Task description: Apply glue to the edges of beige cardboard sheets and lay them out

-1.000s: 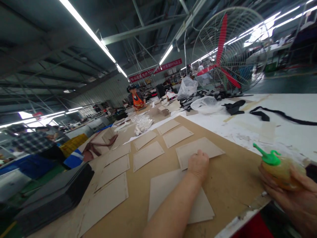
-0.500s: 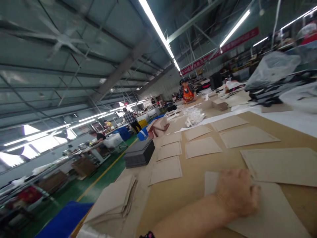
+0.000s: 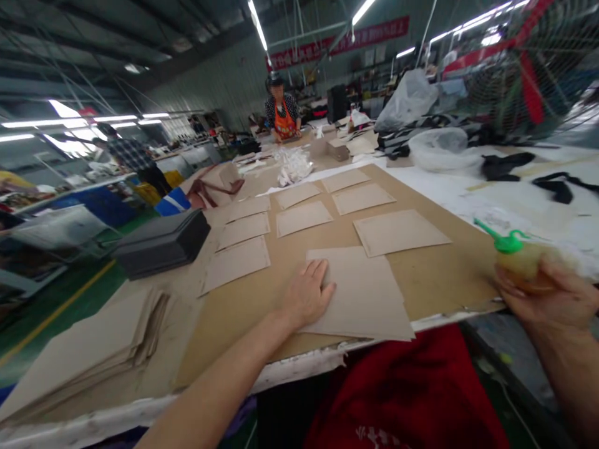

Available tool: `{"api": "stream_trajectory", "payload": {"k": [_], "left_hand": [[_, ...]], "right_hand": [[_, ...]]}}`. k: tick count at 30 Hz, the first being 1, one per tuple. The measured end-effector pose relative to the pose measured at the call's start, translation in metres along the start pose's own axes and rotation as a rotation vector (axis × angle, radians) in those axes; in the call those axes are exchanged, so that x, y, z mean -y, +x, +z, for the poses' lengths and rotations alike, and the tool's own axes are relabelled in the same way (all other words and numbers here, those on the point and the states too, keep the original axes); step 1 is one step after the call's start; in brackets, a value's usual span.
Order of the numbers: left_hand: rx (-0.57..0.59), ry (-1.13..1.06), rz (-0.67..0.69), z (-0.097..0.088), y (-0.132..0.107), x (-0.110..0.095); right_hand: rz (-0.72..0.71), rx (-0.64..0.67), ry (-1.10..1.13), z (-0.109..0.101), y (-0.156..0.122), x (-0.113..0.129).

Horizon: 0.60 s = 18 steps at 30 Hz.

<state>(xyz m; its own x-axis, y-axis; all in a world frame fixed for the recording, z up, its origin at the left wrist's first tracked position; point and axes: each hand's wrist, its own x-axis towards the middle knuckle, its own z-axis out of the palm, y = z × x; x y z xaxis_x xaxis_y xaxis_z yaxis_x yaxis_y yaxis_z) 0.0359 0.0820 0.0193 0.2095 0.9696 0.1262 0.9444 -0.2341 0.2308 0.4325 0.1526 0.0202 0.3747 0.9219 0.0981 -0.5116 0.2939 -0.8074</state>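
Head view: left hand rests flat, partly masking cardboard; right hand grips a half-hidden bottle.

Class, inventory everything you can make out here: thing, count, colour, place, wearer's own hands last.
Loose cards: eight, beige, centre
Near stack: one, beige, front centre
Side stack: one, beige, front left
Dark stack: one, charcoal, left
Bottle: one, yellowish, green nozzle, right
Board: one, brown, centre
Plastic heap: one, whitish, far centre
Plastic bags: at least two, clear, far right
Scraps: several, black, right
Fan: one, red-bladed, upper right
Banner: one, red, upper centre
Lamps: several, white, overhead
Co-workers: at least two, orange and checked, background
Cloth: one, red, bottom centre
Left hand: one, bare, flat on near stack
Right hand: one, bare, around bottle
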Motion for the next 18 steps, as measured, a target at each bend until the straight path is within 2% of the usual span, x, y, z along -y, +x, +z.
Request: {"api": "stream_trajectory", "payload": {"k": [4,8,12,18], "left_hand": [[-0.022,0.026,-0.034,-0.003,-0.039,-0.014],[-0.024,0.034,-0.05,-0.005,-0.064,-0.021],[-0.032,0.044,-0.07,-0.006,-0.072,-0.022],[-0.02,0.067,-0.068,-0.009,-0.069,-0.023]], "right_hand": [[0.005,0.027,-0.027,0.004,0.004,-0.007],[0.028,0.018,-0.05,0.0,0.005,-0.007],[0.065,-0.025,-0.079,0.001,0.003,-0.004],[0.085,-0.025,-0.117,0.005,0.003,-0.004]]}}
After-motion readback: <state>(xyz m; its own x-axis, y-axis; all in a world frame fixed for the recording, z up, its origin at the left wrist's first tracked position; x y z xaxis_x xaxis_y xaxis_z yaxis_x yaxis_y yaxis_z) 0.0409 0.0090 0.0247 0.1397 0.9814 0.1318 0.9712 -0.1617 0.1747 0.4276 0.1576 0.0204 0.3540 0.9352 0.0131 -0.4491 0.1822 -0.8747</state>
